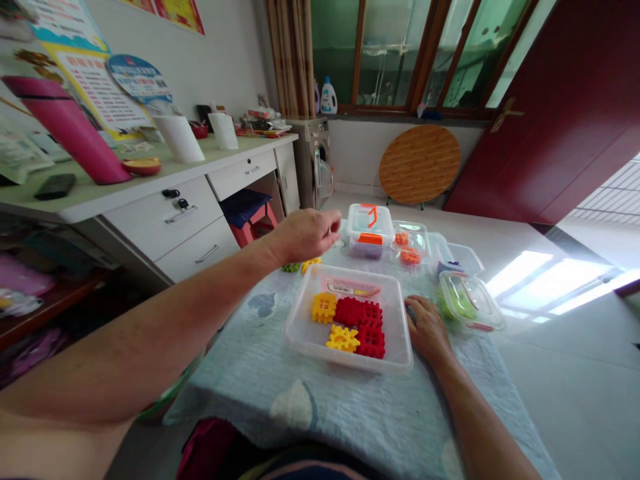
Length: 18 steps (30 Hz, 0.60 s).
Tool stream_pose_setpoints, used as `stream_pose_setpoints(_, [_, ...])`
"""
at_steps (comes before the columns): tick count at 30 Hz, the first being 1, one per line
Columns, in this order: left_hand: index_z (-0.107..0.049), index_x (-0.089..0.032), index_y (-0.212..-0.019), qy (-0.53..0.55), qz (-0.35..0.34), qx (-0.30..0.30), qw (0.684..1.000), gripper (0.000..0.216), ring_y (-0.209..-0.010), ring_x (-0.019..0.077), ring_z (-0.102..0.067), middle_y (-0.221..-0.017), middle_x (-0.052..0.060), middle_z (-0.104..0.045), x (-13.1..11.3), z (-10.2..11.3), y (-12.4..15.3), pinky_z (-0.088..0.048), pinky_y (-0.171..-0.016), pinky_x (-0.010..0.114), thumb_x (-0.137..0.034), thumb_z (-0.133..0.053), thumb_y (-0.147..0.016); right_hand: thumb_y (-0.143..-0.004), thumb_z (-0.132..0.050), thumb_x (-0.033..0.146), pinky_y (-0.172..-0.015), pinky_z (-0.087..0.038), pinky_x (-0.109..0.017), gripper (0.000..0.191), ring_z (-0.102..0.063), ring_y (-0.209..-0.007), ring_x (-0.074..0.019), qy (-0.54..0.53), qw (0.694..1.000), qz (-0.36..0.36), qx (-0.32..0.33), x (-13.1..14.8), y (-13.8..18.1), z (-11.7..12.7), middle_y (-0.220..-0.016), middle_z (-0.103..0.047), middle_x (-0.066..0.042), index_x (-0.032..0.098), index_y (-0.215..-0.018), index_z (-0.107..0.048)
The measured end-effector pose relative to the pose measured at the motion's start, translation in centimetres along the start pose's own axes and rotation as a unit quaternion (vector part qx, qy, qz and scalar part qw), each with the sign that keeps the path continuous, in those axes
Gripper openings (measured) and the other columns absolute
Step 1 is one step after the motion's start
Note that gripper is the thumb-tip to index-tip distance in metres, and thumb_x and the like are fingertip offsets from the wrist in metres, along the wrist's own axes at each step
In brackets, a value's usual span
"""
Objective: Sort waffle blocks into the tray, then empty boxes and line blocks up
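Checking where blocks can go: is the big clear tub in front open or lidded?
Open. The tub has no lid, and the red blocks and yellow blocks inside show uncovered.

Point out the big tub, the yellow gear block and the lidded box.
big tub (pixel 299 313): head view, left wall.
yellow gear block (pixel 343 339): head view, its middle.
lidded box (pixel 360 224): head view, lid top.

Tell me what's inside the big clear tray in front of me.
The clear tray holds two yellow building blocks and a cluster of red blocks, plus a label at its far wall. Anything beneath the blocks is covered.
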<state>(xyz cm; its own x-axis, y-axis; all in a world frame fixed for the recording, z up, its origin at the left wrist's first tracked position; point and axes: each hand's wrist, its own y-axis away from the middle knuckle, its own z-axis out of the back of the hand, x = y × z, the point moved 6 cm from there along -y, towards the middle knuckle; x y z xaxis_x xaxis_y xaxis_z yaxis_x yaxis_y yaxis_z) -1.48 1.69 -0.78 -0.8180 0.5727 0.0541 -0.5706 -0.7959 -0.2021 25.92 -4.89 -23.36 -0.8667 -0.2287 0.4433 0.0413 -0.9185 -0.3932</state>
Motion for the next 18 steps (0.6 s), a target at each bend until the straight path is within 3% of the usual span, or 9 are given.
stream_pose_setpoints(2, [-0.062, -0.016, -0.11, -0.014, 0.039, -0.034, 0.999, 0.027, -0.09, 0.0202, -0.064, -0.101, 0.009, -0.072, 3.0, -0.3, -1.4, -0.045, -0.078, 0.03, -0.018, -0.046, -0.088, -0.086, -0.047, 0.029, -0.101, -0.043, -0.047, 0.031, -0.058, -0.11, -0.0302, -0.002, 1.0, -0.002, -0.004, 0.0, 0.0, 0.0, -0.115, -0.065, -0.015, 0.015, -0.105, -0.067])
stream_pose_setpoints(3, [-0.062, -0.016, -0.112, -0.023, 0.043, -0.009, 0.999, 0.031, -0.098, 0.0217, -0.063, -0.107, 0.009, -0.071, 4.0, -1.4, -2.1, -0.045, -0.084, 0.032, -0.014, -0.048, -0.084, -0.086, -0.047, 0.029, -0.101, -0.043, -0.047, 0.031, -0.058, -0.11, -0.0302, -0.004, 1.0, -0.002, -0.006, -0.1, 0.0, 0.0, -0.115, -0.065, -0.015, 0.016, -0.105, -0.067])
stream_pose_setpoints(6, [-0.057, -0.019, -0.129, -0.052, 0.032, 0.169, 0.984, 0.058, -0.12, 0.0275, -0.056, -0.132, 0.012, -0.062, 5.4, -7.1, -3.4, -0.041, -0.1, 0.038, -0.016, -0.064, -0.071, -0.085, -0.047, 0.03, -0.1, -0.044, -0.047, 0.031, -0.058, -0.109, -0.0302, -0.008, 1.0, 0.001, -0.009, -0.2, 0.0, -0.1, -0.115, -0.065, -0.015, 0.016, -0.104, -0.067])
stream_pose_setpoints(9, [-0.058, -0.02, -0.129, -0.058, 0.026, 0.305, 0.95, 0.068, -0.125, 0.0303, -0.052, -0.136, 0.012, -0.06, 5.0, -12.0, -3.3, -0.034, -0.109, 0.044, -0.018, -0.074, -0.063, -0.085, -0.047, 0.03, -0.1, -0.044, -0.048, 0.031, -0.058, -0.109, -0.0307, -0.011, 1.0, 0.001, -0.01, -0.4, 0.0, -0.2, -0.115, -0.065, -0.016, 0.015, -0.104, -0.068])
stream_pose_setpoints(14, [-0.068, -0.018, -0.111, -0.046, 0.055, 0.312, 0.947, 0.038, -0.115, 0.0296, -0.058, -0.109, 0.009, -0.072, 4.3, -15.4, -3.5, -0.03, -0.111, 0.049, -0.019, -0.068, -0.073, -0.085, -0.048, 0.029, -0.1, -0.044, -0.048, 0.03, -0.058, -0.11, -0.0308, -0.011, 1.0, -0.004, -0.013, -0.3, 0.0, -0.1, -0.115, -0.066, -0.015, 0.016, -0.104, -0.067])
stream_pose_setpoints(18, [-0.073, -0.015, -0.097, -0.016, 0.065, 0.319, 0.945, 0.027, -0.102, 0.0326, -0.064, -0.092, 0.012, -0.074, 4.4, -16.7, -3.7, -0.039, -0.101, 0.049, -0.02, -0.07, -0.07, -0.085, -0.048, 0.029, -0.1, -0.044, -0.049, 0.029, -0.058, -0.11, -0.0304, -0.01, 1.0, -0.003, -0.013, -0.1, 0.0, 0.1, -0.115, -0.066, -0.015, 0.017, -0.104, -0.067])
